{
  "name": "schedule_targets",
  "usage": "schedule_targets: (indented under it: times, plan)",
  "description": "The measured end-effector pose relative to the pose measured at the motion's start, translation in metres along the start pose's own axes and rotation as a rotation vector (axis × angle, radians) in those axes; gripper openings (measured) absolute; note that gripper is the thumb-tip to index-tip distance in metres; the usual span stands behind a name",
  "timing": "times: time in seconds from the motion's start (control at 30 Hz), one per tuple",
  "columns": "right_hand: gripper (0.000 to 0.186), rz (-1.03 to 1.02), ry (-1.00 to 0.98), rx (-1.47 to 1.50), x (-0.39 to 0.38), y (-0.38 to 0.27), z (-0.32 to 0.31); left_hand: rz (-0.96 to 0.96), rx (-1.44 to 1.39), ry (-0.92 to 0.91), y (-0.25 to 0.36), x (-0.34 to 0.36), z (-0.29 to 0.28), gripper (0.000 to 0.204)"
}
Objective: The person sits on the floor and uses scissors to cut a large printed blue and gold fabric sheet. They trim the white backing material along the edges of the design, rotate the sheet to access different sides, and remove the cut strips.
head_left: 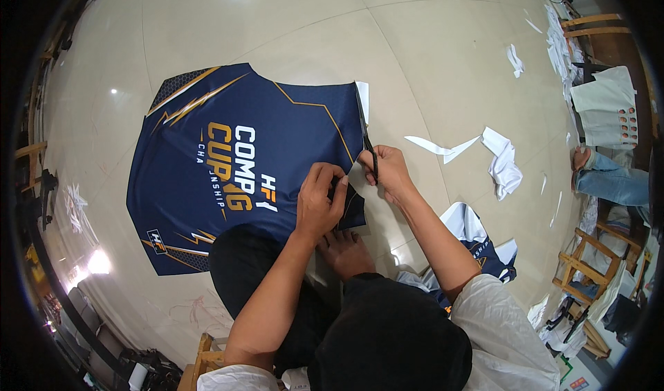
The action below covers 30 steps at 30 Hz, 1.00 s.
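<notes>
A navy jersey panel [290, 128] with gold and white printing lies flat on the tiled floor in front of me. My right hand [387, 173] grips a pair of dark scissors [366, 133] by the handles. The blades point away from me along the panel's right edge, where a white strip [363, 100] shows beside them. My left hand [321, 201] rests on the near right part of the panel, thumb and fingers pinched together on the cloth at its edge. My bare foot [349, 254] is just below that hand.
White fabric offcuts [503, 166] lie to the right, and a navy and white bundle [477, 235] sits by my right forearm. Farther right are a wooden stool [588, 263] and a person's jeans-clad leg [612, 180]. Thin white scraps [75, 207] lie at left.
</notes>
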State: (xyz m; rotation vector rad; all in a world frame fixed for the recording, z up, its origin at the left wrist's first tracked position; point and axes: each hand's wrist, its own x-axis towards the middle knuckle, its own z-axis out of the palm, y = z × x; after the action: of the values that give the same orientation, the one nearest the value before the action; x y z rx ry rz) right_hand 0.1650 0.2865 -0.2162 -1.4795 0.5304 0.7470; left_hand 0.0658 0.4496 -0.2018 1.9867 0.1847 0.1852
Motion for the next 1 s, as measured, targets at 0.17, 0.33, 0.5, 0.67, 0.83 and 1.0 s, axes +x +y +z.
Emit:
schedule_targets:
  times: [0.17, 0.33, 0.5, 0.67, 0.83, 1.0]
  plan:
    - [0.029, -0.008, 0.018, -0.039, -0.002, -0.007, 0.004, 0.002, -0.007, -0.003, -0.001, 0.000, 0.000, 0.009]
    - [0.028, -0.015, -0.006, -0.022, 0.005, -0.008, 0.003, -0.003, -0.008, -0.001, -0.001, 0.000, 0.000, 0.009]
    - [0.026, -0.015, -0.004, -0.017, 0.006, -0.008, 0.003, 0.004, 0.001, 0.003, -0.001, 0.000, 0.000, 0.009]
    - [0.025, -0.029, -0.008, -0.030, 0.008, -0.004, 0.000, -0.002, -0.001, 0.000, -0.001, 0.000, 0.000, 0.009]
    - [0.025, -0.015, -0.006, -0.010, 0.006, -0.006, 0.001, -0.003, 0.002, 0.003, 0.000, 0.001, 0.000, 0.009]
    - [0.027, -0.014, -0.005, -0.014, 0.006, -0.012, 0.004, 0.020, 0.001, 0.001, -0.002, 0.000, -0.001, 0.008]
